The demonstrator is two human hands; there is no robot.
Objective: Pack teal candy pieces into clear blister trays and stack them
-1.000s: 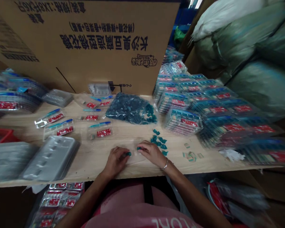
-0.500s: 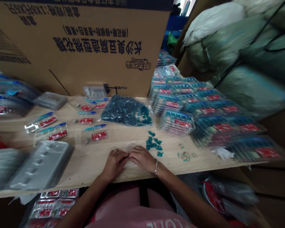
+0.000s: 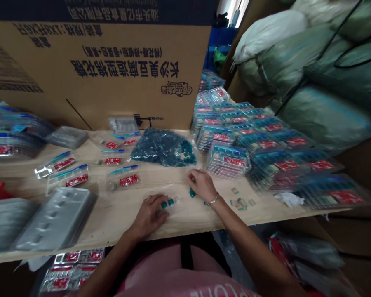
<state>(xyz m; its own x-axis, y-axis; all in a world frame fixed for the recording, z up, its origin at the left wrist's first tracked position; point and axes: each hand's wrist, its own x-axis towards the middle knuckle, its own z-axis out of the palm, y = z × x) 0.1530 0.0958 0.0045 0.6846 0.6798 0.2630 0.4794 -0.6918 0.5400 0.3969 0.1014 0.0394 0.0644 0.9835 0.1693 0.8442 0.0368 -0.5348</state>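
Observation:
My left hand (image 3: 151,215) grips the left end of a clear plastic tray (image 3: 177,205) lying on the table near its front edge. Two small teal packets (image 3: 170,202) sit side by side in the tray's compartments. To the right, my right hand (image 3: 202,185) is over the loose pile of teal packets (image 3: 192,192) with thumb and fingers pinched together. What the pinch holds, if anything, is hidden by the fingers. Behind the hands lies a clear bag of teal packets (image 3: 163,146), its open side to the right.
Stacks of filled trays (image 3: 228,159) line the right side. Small pale pieces (image 3: 241,204) and a crumpled tissue (image 3: 289,199) lie right of my hands. Empty trays (image 3: 57,218) are stacked at left, near trays with red packets (image 3: 129,179). A large carton (image 3: 126,95) stands behind.
My hands were together at the front of the table. Now the right hand has moved right and away from me onto the teal pile, and two packets show in the tray.

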